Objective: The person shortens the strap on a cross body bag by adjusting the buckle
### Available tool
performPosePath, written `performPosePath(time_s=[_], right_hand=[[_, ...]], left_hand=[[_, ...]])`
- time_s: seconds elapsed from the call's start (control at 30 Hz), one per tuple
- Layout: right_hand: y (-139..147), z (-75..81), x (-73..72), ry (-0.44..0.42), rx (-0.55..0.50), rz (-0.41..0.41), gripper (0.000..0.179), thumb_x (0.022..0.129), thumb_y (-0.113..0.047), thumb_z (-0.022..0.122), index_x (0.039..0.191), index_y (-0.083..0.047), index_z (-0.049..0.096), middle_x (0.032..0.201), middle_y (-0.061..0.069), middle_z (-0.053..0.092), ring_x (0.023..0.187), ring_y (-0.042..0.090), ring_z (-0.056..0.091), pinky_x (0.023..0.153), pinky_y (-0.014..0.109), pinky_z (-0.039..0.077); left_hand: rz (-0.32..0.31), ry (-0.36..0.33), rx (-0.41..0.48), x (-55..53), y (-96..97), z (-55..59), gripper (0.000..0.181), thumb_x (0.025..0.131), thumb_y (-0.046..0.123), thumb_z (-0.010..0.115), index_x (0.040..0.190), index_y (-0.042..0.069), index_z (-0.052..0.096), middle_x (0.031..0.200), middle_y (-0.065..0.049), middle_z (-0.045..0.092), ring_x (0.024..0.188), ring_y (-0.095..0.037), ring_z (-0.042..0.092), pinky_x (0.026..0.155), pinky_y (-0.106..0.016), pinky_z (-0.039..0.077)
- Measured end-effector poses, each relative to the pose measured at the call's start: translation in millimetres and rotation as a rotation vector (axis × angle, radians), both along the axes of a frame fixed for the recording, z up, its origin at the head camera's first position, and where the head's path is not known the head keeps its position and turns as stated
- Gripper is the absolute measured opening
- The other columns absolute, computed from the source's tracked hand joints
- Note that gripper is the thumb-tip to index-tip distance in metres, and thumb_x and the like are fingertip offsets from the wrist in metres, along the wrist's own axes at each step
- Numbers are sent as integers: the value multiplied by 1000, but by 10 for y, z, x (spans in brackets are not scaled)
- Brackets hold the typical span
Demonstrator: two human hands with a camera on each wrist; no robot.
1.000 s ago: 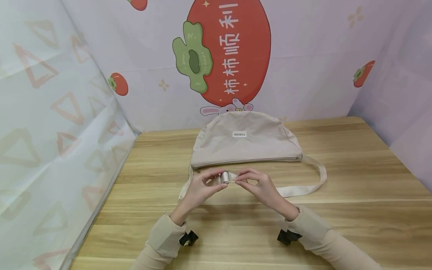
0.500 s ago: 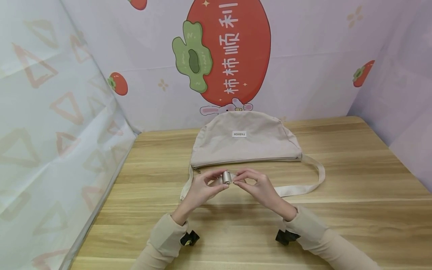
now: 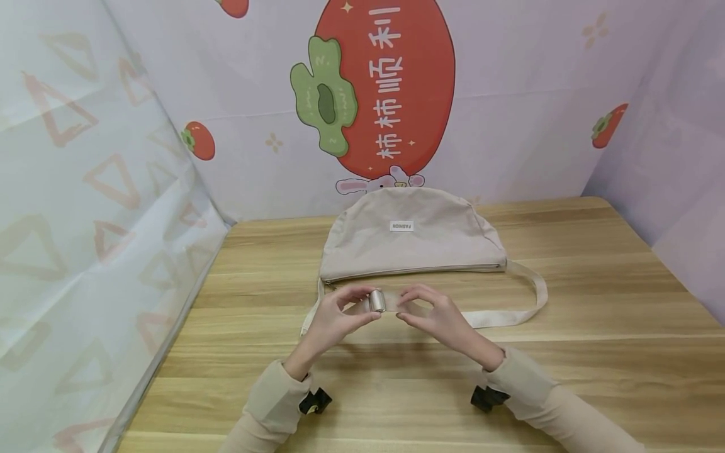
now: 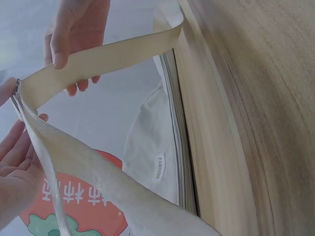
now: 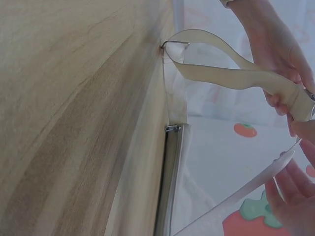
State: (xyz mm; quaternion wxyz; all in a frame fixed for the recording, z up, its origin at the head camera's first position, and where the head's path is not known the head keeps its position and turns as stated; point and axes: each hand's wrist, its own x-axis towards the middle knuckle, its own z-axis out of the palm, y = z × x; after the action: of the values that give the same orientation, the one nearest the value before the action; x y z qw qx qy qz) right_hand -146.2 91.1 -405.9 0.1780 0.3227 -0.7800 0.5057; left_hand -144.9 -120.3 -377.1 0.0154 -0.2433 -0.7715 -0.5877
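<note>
A beige strap runs from a shoulder bag, and its metal slider buckle is raised between the two hands. My left hand pinches the buckle between thumb and fingers. The strap passes through this buckle, as the left wrist view shows, with one stretch leading off to the right. On that stretch my right hand grips the strap a short way from the buckle, thumb on one side and fingers on the other. In the right wrist view, a loop of strap hangs behind my left hand.
The bag lies at the back of a wooden table, its zipper edge toward me. Behind it stands a printed cloth backdrop, with another cloth wall at the left. Black devices sit at both wrists.
My right hand first edges toward the buckle, then shifts right, widening the gap between the hands. The buckle has turned slightly in my left hand. The bag stays put.
</note>
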Motion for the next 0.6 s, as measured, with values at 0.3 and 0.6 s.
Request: performPosePath(time_s=[0.3,0.6], right_hand=[[-2,33,46,-13,-53,21,16,67,4,72,76,-8,66,93,10,61,90,26,57,76,26,49],[-82,333,186,29,-79,56,16,65,12,69,72,0,62,87,19,59,84,30,57,72,26,51]], left_hand=[[-32,-4,11,4,31,-22,38,70,1,72,106,-3,59,104,-16,61,92,-12,56,83,-31,47],[-47,38,-12,92,110,156,39,69,-8,69,105,-10,57,100,-22,60,87,-9,54,79,-33,48]])
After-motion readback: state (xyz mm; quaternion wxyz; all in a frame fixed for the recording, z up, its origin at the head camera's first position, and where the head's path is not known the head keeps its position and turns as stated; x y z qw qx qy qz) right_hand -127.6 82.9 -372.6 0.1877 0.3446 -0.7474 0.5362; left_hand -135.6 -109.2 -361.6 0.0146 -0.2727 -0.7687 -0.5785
